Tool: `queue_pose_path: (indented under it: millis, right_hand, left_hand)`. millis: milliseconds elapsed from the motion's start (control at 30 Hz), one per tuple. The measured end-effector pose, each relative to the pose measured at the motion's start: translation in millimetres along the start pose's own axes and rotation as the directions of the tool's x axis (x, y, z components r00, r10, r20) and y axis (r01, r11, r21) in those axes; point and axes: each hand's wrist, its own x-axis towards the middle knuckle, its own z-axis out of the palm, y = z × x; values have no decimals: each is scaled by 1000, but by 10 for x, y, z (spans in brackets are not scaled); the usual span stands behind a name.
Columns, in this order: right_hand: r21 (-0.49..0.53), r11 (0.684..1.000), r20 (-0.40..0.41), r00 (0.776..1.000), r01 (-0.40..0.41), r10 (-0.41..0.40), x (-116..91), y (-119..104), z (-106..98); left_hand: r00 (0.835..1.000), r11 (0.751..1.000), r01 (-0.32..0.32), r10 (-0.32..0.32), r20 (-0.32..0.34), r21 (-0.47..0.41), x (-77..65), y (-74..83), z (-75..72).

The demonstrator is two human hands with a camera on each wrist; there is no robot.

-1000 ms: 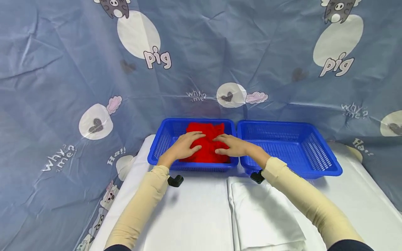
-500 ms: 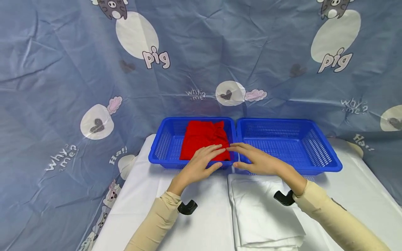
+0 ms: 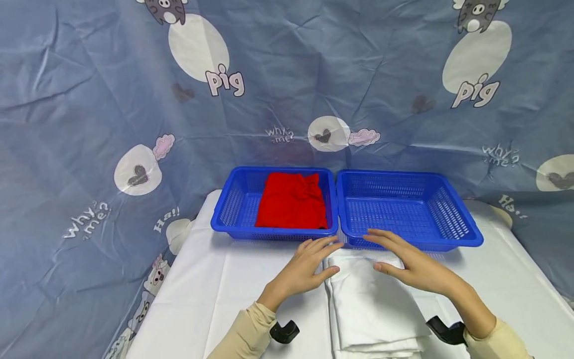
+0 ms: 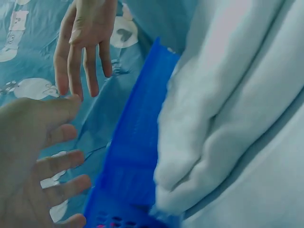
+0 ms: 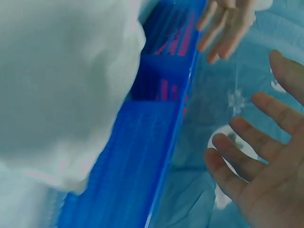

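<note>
My left hand (image 3: 305, 269) hovers with spread fingers near the left edge of a folded white cloth (image 3: 376, 304) on the table. Above the same cloth's right side is my right hand (image 3: 414, 264), its fingers extended and holding nothing. Both wrist views show the hands apart from the cloth (image 4: 223, 104), palms facing each other. A folded red cloth (image 3: 291, 202) lies in the left blue basket (image 3: 273, 233), beyond the hands.
A second blue basket (image 3: 417, 244) stands right beside the first, with nothing in it. A white sheet (image 3: 179, 299) covers the table. Behind the baskets hangs a blue printed curtain (image 3: 269, 60).
Both hands have lifted from the red cloth, drawn back toward me and shifted right, over the white cloth. The red cloth stays in the left basket.
</note>
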Motion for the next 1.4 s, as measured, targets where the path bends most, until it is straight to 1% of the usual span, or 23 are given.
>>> queue_pose_path:
  millis: [33, 167, 233, 333, 433, 500, 567, 667, 767, 867, 1000, 1133, 1233, 1300, 1400]
  right_hand:
    - [2, 1000, -1, 1000, -20, 20, -64, 20, 8]
    - [-22, 998, -9, 998, -59, 59, -302, 130, 64]
    - [-31, 998, -31, 998, -52, 51, -399, 203, 114]
    - [-19, 999, -57, 998, -29, 28, -518, 305, 192]
    - [1, 1000, -67, 997, -31, 31, -599, 388, 252]
    - [3, 999, -66, 996, -53, 53, -640, 432, 280]
    - [13, 997, -54, 996, -76, 76, -671, 470, 299]
    - [10, 997, -36, 996, -76, 76, -693, 515, 326]
    - [46, 996, -18, 997, -77, 78, -705, 542, 360]
    - [104, 992, -7, 998, -67, 68, -716, 561, 413]
    - [150, 987, -15, 998, -60, 63, -745, 591, 498]
    - [142, 986, -22, 996, -86, 90, -773, 614, 551]
    - [141, 984, -10, 994, -106, 108, -770, 618, 568]
    - [146, 982, -15, 992, -118, 122, -755, 573, 562]
    - [169, 979, -8, 993, -117, 120, -740, 564, 565]
  left_hand:
    - [1000, 1000, 16, -16, 4, 2, -16, 25, 33]
    - [996, 996, 89, -89, 16, 1, -72, 114, 154]
    - [992, 992, 125, -125, 25, 1, -102, 150, 208]
    - [986, 987, 163, -163, 35, 1, -150, 190, 284]
    - [983, 984, 177, -177, 43, -6, -198, 222, 350]
    - [984, 986, 169, -168, 55, -12, -219, 240, 390]
    - [986, 988, 156, -154, 70, -20, -228, 254, 419]
    - [986, 988, 151, -149, 74, -28, -226, 249, 443]
    - [983, 985, 170, -167, 72, -35, -216, 224, 447]
    - [978, 979, 200, -196, 69, -45, -216, 203, 452]
    - [974, 973, 219, -214, 74, -66, -225, 213, 474]
    - [972, 972, 220, -210, 108, -86, -244, 261, 516]
    - [969, 970, 229, -219, 114, -82, -261, 299, 554]
    - [966, 967, 243, -235, 108, -70, -274, 317, 573]
    - [957, 961, 271, -264, 119, -51, -293, 337, 596]
